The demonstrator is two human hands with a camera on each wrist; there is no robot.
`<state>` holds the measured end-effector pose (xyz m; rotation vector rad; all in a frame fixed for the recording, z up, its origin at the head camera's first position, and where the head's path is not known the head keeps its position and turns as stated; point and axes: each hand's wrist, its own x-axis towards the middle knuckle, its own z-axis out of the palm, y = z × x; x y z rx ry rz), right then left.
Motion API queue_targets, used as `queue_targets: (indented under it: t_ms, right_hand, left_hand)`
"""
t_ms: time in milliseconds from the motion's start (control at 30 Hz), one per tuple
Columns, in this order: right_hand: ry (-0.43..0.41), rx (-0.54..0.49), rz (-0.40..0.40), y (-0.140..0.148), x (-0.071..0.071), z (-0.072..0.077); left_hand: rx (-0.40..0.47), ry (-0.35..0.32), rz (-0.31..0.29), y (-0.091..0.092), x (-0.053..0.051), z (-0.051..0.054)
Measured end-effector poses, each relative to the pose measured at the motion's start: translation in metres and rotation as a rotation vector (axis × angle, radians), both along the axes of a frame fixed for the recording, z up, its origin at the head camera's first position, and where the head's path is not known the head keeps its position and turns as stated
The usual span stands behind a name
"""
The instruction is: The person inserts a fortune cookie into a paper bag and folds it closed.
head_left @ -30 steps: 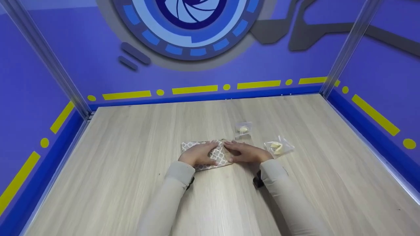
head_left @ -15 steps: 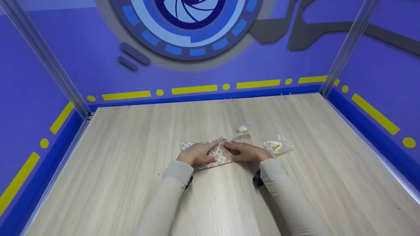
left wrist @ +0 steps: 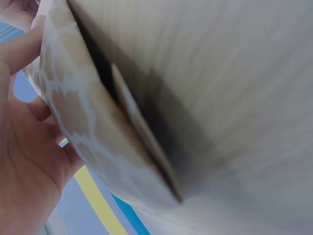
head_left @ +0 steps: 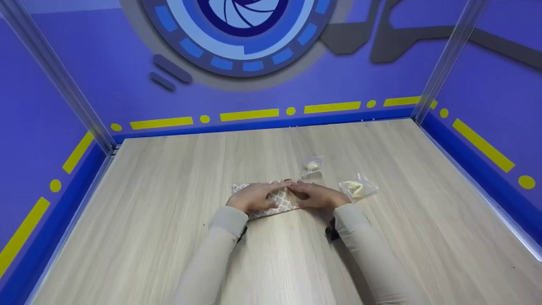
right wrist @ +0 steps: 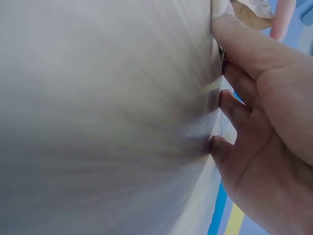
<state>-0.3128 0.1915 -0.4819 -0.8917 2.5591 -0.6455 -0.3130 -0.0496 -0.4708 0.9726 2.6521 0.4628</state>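
Observation:
A flat paper bag with a tan and white lattice pattern lies on the table. Across its top is my left hand, the fingers reaching to the fold near its right end and the thumb on the near side. My right hand holds that right end between thumb and fingers, its fingertips close to the left ones. In the left wrist view the bag has a thin flap standing off its edge, beside the left palm. The right wrist view has the right hand with several fingertips against the table.
Two small clear packets with pale yellow pieces lie beyond and beside the right hand: one farther back, the other to the right. Blue-purple panels enclose the wooden table at the back and sides.
The left fingers have slid up and right along the bag's fold, up to the right fingertips. The right hand has hardly moved.

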Motion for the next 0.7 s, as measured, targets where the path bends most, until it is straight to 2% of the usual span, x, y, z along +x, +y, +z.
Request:
queue_targets:
  t_ms: [300,700]
  right_hand:
    - [0.007,-0.013,0.011,0.0003,-0.0003,0.0005]
    - [0.038,0.039,0.004,-0.0023,0.0021,0.0038]
  left_hand:
    - [0.034,-0.039,0.032,-0.0001,-0.0017,-0.0015]
    - [0.093,-0.015,-0.003,-0.0028,-0.0019,-0.0002]
